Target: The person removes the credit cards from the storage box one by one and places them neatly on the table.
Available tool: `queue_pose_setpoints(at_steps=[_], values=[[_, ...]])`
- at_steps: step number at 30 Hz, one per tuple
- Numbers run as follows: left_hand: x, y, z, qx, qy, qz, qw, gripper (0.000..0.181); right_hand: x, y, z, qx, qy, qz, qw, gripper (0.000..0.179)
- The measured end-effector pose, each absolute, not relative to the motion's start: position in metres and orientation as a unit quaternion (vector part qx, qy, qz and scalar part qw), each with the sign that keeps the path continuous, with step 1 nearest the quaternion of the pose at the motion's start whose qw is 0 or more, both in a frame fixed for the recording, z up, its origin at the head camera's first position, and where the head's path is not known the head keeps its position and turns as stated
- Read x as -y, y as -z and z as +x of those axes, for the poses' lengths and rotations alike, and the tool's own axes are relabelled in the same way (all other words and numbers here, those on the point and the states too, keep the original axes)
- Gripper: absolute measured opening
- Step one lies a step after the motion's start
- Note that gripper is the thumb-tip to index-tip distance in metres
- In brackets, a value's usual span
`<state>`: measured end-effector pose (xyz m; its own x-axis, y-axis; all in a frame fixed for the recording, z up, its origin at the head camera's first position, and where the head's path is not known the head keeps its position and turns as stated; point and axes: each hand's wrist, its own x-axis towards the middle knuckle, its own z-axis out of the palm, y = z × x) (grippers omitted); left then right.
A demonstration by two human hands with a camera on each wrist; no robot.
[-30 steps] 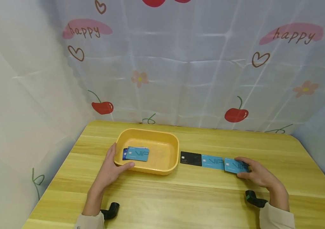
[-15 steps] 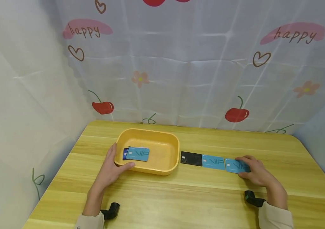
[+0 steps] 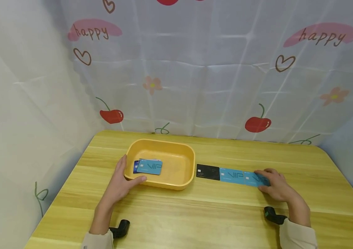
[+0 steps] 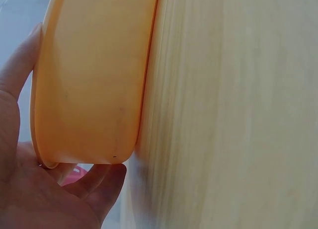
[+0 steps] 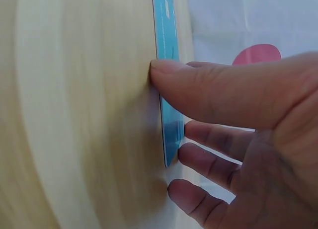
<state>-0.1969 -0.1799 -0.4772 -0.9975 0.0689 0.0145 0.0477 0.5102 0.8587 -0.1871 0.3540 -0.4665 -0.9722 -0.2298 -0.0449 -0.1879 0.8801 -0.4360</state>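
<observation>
A yellow plastic tray (image 3: 177,166) stands on the left of the table in the head view. My left hand (image 3: 118,186) grips its near left corner, thumb at the near rim and fingers around the left side. Inside lies a small pile of cards, a light blue VIP card (image 3: 149,166) over a dark blue card (image 3: 135,167). Right of the tray, a black VIP card (image 3: 207,172) and a blue VIP card (image 3: 231,175) lie in a row. My right hand (image 3: 280,188) pinches another blue VIP card (image 5: 171,85) by its long edges at the row's right end, covering its right part.
The wooden table (image 3: 188,214) has bare surface in front of the card row. A white printed curtain (image 3: 195,97) hangs behind the table, and more white sheeting (image 3: 24,103) hangs at the left. A black wrist camera (image 3: 274,215) sits at each wrist.
My right hand has shifted slightly left and laid the tilted blue card flat, closing the small gap to the middle blue card. My left hand and the tray have stayed put.
</observation>
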Motion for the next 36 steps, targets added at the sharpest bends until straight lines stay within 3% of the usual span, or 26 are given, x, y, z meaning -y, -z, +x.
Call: queue_pose_setpoints(at_steps=[36], values=[[0.1797,0.4745,-0.1958,-0.870,-0.491,0.032,0.013,0.120,-0.3497,0.4658,-0.1891,-0.969,0.225,-0.093,0.033,0.046]])
